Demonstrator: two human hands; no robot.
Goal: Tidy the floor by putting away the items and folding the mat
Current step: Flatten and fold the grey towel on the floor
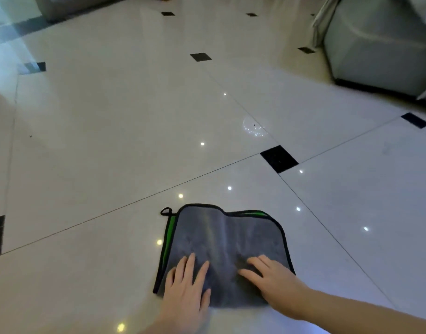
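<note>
The mat [225, 247] lies folded on the floor [110, 141], near edge under both palms; left hand [186, 288] and right hand [271, 279] press flat, fingers spread, pinching nothing, likely to set the crease

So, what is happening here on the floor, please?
A person kneels or bends over a grey mat with black and green edging, lying on the tiled floor. The mat looks already folded once, since a green layer shows under its left and far edges. Both the left hand and the right hand press flat on its near part, fingers straight. A grey sofa stands far right.
</note>
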